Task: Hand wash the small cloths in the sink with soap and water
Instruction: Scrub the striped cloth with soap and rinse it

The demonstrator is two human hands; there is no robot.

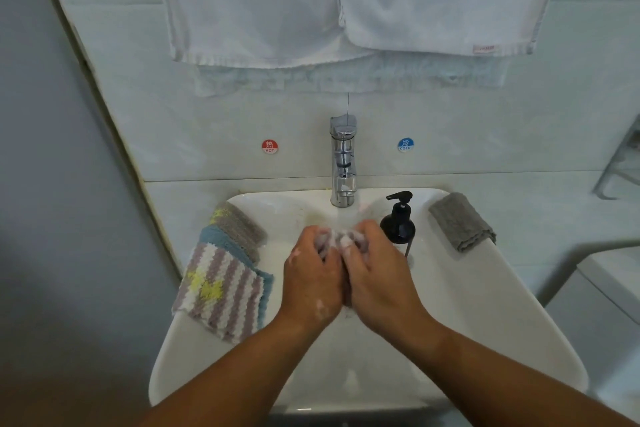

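Observation:
Over the white sink [485, 305], my left hand [310, 281] and my right hand [379, 279] are pressed together, both gripping one small soapy cloth [341, 239] bunched between the fingers. Foam shows on the cloth and on the back of my left hand. A stack of small cloths lies on the sink's left rim: a striped purple-and-white one with yellow patches [221, 291] on top, a blue one [216, 236] and a grey one [239, 227] under it. A folded grey cloth [462, 220] sits on the right rim.
A chrome faucet [343, 163] stands at the back of the sink, with a black soap pump bottle [398, 222] just right of it, close to my right hand. White towels [346, 0] hang on the tiled wall above. Hot and cold stickers flank the faucet.

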